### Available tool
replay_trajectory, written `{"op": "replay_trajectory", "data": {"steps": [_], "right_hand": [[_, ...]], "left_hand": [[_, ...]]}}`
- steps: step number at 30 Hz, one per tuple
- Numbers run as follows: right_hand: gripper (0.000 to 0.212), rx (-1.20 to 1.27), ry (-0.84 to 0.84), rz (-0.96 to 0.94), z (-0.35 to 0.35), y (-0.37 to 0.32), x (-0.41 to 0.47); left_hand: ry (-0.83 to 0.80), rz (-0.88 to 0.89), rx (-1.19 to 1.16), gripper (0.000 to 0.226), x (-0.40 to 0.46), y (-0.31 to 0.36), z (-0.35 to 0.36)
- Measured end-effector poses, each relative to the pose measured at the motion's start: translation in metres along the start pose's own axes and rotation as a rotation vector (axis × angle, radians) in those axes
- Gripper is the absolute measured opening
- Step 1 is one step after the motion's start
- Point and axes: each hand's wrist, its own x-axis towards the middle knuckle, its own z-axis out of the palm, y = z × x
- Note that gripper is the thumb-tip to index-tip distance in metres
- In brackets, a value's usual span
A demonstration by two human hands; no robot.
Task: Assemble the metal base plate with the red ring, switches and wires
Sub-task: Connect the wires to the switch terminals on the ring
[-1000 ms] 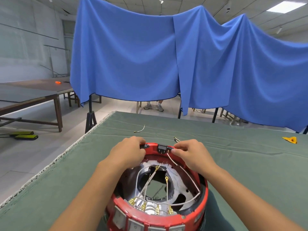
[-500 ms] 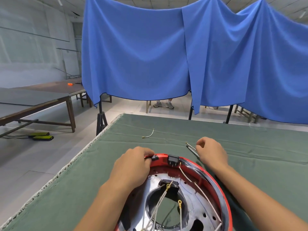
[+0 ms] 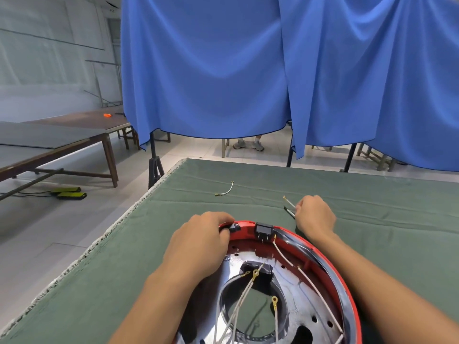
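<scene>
Two hands work here. Your left hand [image 3: 198,240] stays on the far left rim of the round red plastic ring [image 3: 345,284], its fingers [image 3: 221,219] curled over the edge beside a small black switch [image 3: 234,227]. The ring sits around the shiny metal base plate [image 3: 293,304] on the green-covered table [image 3: 99,281], near you. A second black rocker switch [image 3: 263,230] is already seated in the rim, with white wires [image 3: 280,252] running inside. One second ago your right hand [image 3: 315,217] pressed this switch; now it has moved right, onto the cloth, and pinches the thin loose wires [image 3: 289,207]. So I judge the switch is seated and wiring comes next.
</scene>
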Motion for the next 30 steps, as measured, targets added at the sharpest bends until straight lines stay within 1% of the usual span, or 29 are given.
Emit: {"op": "replay_trajectory", "data": {"steps": [4,7,10,12,14,17,20,23,28,30], "right_hand": [[0.014,0.303,0.062,0.002,-0.015,-0.007,-0.016],[0.010,0.500,0.034,-0.104,-0.039,-0.016,-0.033],[0.013,0.638,0.025,-0.203,-0.069,-0.027,-0.052],[0.021,0.644,0.008,-0.255,-0.085,-0.033,-0.065],[0.026,0.598,-0.040,-0.293,-0.098,-0.038,-0.076],[0.029,0.534,-0.158,-0.274,-0.108,-0.045,-0.090],[0.029,0.502,-0.231,-0.241,-0.106,-0.049,-0.101],[0.031,0.495,-0.247,-0.253,-0.099,-0.054,-0.108],[0.028,0.612,-0.279,-0.253,-0.092,-0.058,-0.116],[0.024,0.624,-0.288,-0.257,-0.091,-0.057,-0.117]], "left_hand": [[-0.010,-0.002,0.006,0.030,0.000,0.000,-0.001],[-0.011,0.004,0.028,0.029,0.001,-0.001,-0.001],[-0.010,0.001,0.050,0.029,0.001,-0.002,-0.002],[-0.003,-0.019,0.075,0.030,0.001,0.000,-0.004],[0.002,-0.043,0.104,0.031,0.002,0.001,-0.007],[-0.010,-0.075,0.094,0.031,-0.001,0.004,-0.012],[-0.037,-0.077,0.074,0.031,-0.004,0.005,-0.015],[-0.041,-0.074,0.033,0.030,-0.006,0.003,-0.015],[0.053,-0.013,-0.054,0.022,-0.005,-0.001,-0.011],[0.038,-0.017,-0.154,0.016,-0.004,-0.004,-0.013]]}}
